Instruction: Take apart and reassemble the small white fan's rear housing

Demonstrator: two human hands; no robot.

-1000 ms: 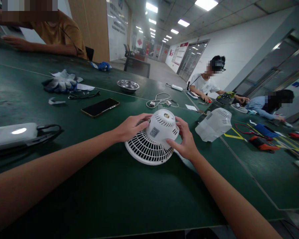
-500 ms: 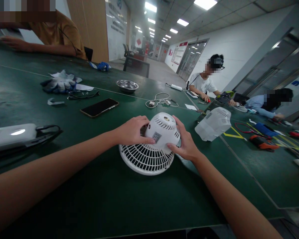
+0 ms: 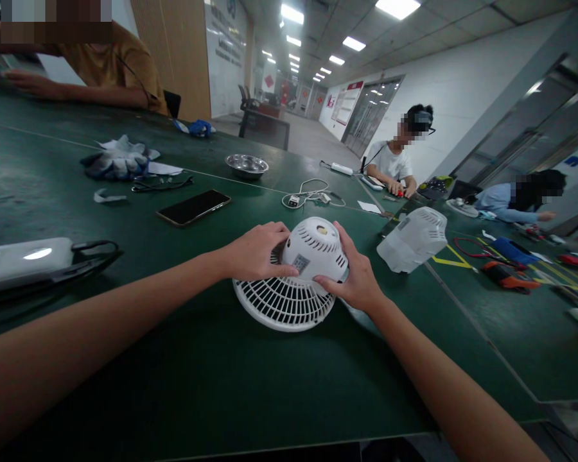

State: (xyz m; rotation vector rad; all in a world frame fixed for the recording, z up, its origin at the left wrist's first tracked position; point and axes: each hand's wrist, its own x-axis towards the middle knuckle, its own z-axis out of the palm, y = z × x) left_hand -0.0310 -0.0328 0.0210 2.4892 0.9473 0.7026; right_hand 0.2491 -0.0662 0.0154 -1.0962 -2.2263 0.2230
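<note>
In front of me on the green table is a white fan head, its round slotted motor housing (image 3: 314,247) facing up above a white grille (image 3: 284,308). A small grey label sits on the side of the housing. My left hand (image 3: 262,251) grips the housing from the left, thumb lying along the front near the label. From the other side my right hand (image 3: 359,276) is wrapped round it, thumb at the lower front and fingers behind. Part of the grille is hidden under the housing and my hands.
A white plastic housing (image 3: 413,240) stands right of the fan. Beyond are a phone (image 3: 194,207), a coiled white cable (image 3: 313,196), a metal bowl (image 3: 246,165) and gloves (image 3: 118,159). A white device (image 3: 26,262) lies at left, an orange tool (image 3: 509,277) at right. Several people sit around.
The fan has tilted or shifted very slightly, its grille's front edge now a little higher. My right thumb has slid a bit left along the housing. Both hands keep their grip.
</note>
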